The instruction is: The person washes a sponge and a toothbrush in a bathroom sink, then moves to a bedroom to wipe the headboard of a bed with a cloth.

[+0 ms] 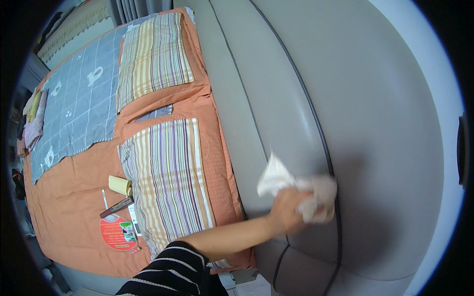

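Note:
My left hand [289,209] is closed round a pale cloth [321,197], holding it against the grey padded headboard [276,98]. One white corner of the cloth sticks up beside the wrist, and the rest bunches over the fingers near a dark piping seam. Hand and cloth are blurred by motion. My bare forearm rises from a black sleeve with white stripes [168,271] at the lower edge. My right hand is out of the picture.
Left of the headboard lies a bed with an orange sheet [74,187], two striped pillows [168,177] [155,56] and a grey-blue quilt [84,93]. On the sheet are a red round fan [111,238], a small green-white packet [127,231], a dark folded fan [116,207] and a yellow packet [119,185].

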Motion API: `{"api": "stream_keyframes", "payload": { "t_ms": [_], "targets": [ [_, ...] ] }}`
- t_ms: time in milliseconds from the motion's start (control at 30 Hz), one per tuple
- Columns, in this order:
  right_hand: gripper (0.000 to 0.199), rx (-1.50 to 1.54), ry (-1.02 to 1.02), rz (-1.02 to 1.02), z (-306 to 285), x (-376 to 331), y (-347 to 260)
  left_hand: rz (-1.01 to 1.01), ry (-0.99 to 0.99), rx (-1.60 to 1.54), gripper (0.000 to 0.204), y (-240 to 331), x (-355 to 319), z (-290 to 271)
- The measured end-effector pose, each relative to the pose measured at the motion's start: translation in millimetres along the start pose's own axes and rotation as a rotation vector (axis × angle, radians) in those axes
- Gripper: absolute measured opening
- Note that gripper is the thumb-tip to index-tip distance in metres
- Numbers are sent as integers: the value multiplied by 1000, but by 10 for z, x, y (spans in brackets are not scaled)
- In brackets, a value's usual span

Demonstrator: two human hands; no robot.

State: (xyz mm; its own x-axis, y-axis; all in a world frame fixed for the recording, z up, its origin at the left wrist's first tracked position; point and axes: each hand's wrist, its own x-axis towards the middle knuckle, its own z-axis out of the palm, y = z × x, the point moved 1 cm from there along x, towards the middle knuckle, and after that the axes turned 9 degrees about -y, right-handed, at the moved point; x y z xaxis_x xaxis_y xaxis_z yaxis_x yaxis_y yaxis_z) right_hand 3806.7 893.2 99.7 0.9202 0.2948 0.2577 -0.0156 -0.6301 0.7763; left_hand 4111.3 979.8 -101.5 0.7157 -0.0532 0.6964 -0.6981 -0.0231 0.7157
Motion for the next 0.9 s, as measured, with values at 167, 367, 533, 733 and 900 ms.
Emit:
{"api": "stream_keyframes", "payload": {
  "t_ms": [167, 367, 533, 733, 900],
  "targets": [
    [12, -16, -44, 33, 49, -35, -43, -220, -127, -270, 39, -473, 532, -406],
    [13, -65, -84, -3, -13, -89, -23, -503, 669, 337, 49, -1698, 2257, -1352],
    [16, -190, -288, -94, -230, 195, -29, -666, 693, 122, 49, -2233, 1821, -1449],
    [20, -220, -282, -52, -190, 246, -100, -628, 278, 85, 55, -912, -465, -20],
    [20, -177, -316, -109, -134, 162, -106, -837, 300, -477, 55, -754, -667, -54]
  ]
}}
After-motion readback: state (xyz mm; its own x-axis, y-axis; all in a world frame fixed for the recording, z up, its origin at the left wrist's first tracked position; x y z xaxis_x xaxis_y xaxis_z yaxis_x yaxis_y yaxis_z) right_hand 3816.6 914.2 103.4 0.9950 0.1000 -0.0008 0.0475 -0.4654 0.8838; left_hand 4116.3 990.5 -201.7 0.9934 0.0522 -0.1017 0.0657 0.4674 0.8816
